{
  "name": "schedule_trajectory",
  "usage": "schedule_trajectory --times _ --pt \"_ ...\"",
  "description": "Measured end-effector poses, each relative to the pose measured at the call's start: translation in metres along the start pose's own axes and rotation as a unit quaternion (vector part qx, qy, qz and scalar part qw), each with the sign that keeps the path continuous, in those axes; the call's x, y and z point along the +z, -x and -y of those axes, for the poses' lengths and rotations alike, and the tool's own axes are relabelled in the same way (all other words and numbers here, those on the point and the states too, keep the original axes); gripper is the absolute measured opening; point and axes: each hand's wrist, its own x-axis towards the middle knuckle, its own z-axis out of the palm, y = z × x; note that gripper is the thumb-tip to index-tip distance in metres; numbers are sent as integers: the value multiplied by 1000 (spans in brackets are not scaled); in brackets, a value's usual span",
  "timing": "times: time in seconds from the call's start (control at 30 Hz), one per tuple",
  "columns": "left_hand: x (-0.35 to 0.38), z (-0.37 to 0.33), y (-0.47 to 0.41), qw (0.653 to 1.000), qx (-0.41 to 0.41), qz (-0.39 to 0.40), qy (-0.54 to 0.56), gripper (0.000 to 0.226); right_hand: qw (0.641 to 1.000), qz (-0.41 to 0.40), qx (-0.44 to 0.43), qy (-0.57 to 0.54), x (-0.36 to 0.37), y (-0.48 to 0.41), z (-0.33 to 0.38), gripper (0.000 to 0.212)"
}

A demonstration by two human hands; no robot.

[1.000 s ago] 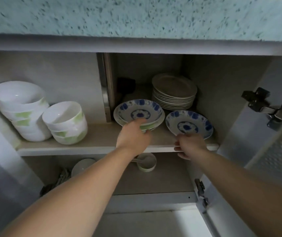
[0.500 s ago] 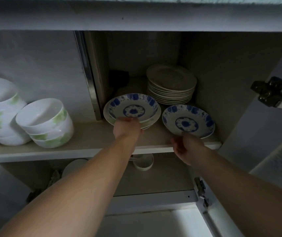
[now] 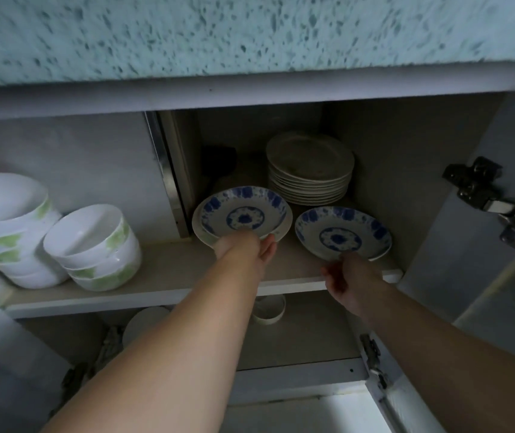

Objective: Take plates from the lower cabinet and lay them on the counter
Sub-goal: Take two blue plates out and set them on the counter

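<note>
1. Left hand (image 3: 243, 248): gripping the near rim of the left blue-patterned plate (image 3: 242, 214), thumb on top, fingers (image 3: 267, 250) curling under. That plate is sitting tilted, its near edge lifting off a plain plate (image 3: 282, 234) directly beneath the fingers.
2. Right hand (image 3: 348, 276): reaching up to the near rim of the right blue-patterned plate (image 3: 342, 234). Fingertips are touching or just short of the rim; the knuckles are hiding the contact, so whether the hand is closing on it cannot be told. This plate is lying flat just beyond the fingertips, near the shelf (image 3: 168, 273) front edge.
3. Stack of plain plates (image 3: 310, 168): standing farther in, behind both hands, untouched.
4. Green-trimmed bowls (image 3: 93, 248): nesting in two piles well to the left of the left hand; not part of the task.
5. Small cup (image 3: 268, 310): sitting on the lower level, below the left wrist.
6. Counter (image 3: 250, 35): showing as a speckled slab above the hands; no plate is visible on it.
7. Progress, as judged: early. Both blue plates are only now being taken up; lifting them out, setting them on the counter, and perhaps fetching the rear stack are remaining.
</note>
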Motion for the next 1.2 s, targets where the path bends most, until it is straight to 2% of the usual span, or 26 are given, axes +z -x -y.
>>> schedule_trajectory --times 0.1,0.2,0.33,0.53,0.77,0.9,1.2 --pt "14 -5 -2 999 -19 3 46 28 1000 18 -12 11 -5 0 3 26" --pt "16 -5 -7 1000 -18 23 0 22 999 17 -12 27 -7 -1 3 23" --pt "10 -5 -21 996 3 13 -83 14 1000 8 -1 28 -6 -5 3 21" --pt "6 -5 -45 985 33 -22 -165 33 999 11 -4 45 -4 -13 8 27" --pt "3 -13 -30 985 61 -58 -149 36 998 6 -16 60 -10 -14 11 30" --pt "-8 -15 -29 978 68 -52 -192 43 997 -5 -31 76 -10 -11 12 30" --pt "-41 -17 -36 932 142 -70 -327 47 994 -21 -43 97 -14 -1 4 32"
